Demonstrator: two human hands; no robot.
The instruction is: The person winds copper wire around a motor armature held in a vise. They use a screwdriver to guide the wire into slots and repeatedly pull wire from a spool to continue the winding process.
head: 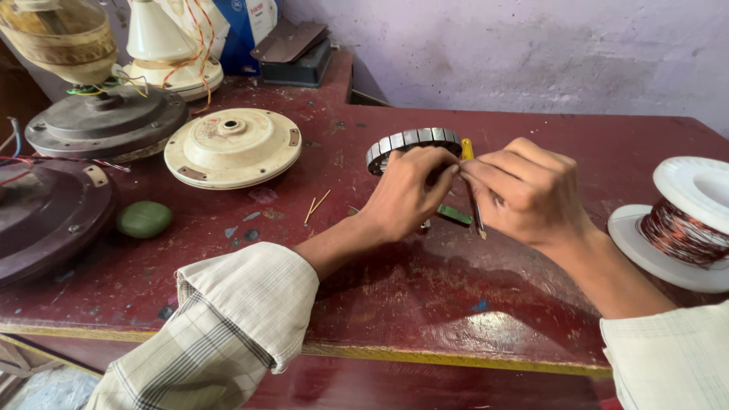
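Both hands pinch at the stator mid-table, left hand gripping its rim, right hand closed on a screwdriver; a slipped tip may nick windings

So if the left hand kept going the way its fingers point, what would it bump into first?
The left hand points up and to the right, and its fingertips already look to be on the ringed metal motor core. Just past it come the right hand's fingers, though depth is hard to judge.
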